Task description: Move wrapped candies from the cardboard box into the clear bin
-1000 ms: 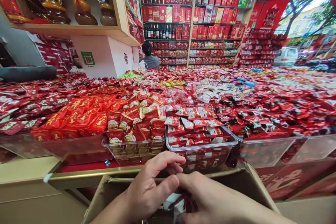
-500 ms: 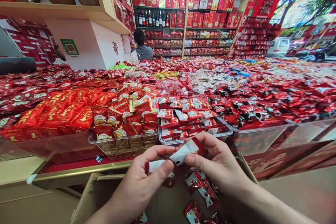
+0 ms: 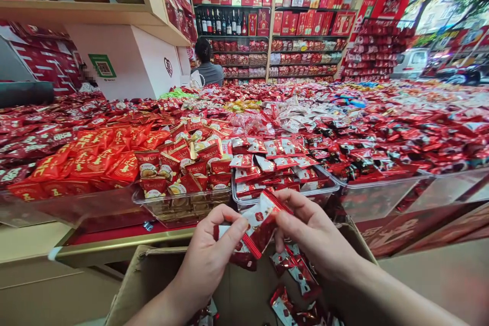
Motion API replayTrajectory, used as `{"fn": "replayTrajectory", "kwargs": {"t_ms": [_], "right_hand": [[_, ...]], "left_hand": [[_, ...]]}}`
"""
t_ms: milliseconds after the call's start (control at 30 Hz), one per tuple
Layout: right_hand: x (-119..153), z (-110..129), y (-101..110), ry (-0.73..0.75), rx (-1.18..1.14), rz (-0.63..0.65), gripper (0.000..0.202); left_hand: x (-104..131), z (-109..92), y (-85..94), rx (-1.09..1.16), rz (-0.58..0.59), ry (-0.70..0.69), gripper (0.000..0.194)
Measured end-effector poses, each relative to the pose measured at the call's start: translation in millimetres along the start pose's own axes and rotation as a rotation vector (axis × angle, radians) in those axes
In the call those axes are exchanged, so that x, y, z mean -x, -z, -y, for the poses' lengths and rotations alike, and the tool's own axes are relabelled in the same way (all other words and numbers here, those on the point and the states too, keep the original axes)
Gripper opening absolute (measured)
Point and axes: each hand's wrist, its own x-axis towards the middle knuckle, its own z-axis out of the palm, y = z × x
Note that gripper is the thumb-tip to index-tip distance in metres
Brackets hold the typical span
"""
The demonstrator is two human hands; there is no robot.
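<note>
Two small red-and-white candy packets are between my hands, above an open cardboard box (image 3: 130, 285). The lower candy packet (image 3: 243, 259) is held in my left hand (image 3: 210, 249), thumb on top and fingers curled behind. My right hand (image 3: 311, 226) pinches the right end of the upper candy packet (image 3: 262, 216), whose lower left end meets the left thumb and overlaps the other packet. Loose candy packets (image 3: 301, 272) of the same look lie in the box. Just beyond my hands is a clear plastic bin (image 3: 332, 187) heaped with matching packets.
Left of that bin stands one of durian sweets (image 3: 194, 168), then a pile of bright red packets (image 3: 95, 158). More sweets spread behind and to the right. A gold-edged counter (image 3: 114, 247) runs at left. A person (image 3: 208, 69) is near the back shelves.
The upper packet has turned, so its printed side and red end now face me. More of the lower packet shows under my left thumb. Both hands remain over the box.
</note>
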Motion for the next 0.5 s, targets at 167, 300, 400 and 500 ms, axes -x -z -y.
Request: {"fn": "replayTrajectory", "kwargs": {"t_ms": [167, 300, 400, 500], "right_hand": [[0.6, 2.8, 1.2, 0.030, 0.069, -0.024, 0.025], [1.2, -1.8, 4.2, 0.036, 0.115, 0.019, 0.021], [5.2, -8.9, 5.1, 0.233, 0.324, -0.049, 0.022], [10.7, -12.9, 5.3, 0.660, 0.747, -0.157, 0.039]], "left_hand": [[1.0, -1.5, 1.3, -0.024, 0.074, -0.004, 0.027], [1.3, 2.0, 1.8, -0.056, 0.135, 0.133, 0.034], [1.3, 6.2, 0.4, -0.024, 0.056, 0.117, 0.038], [3.2, 6.6, -2.0, 0.002, -0.028, 0.067, 0.036]]}}
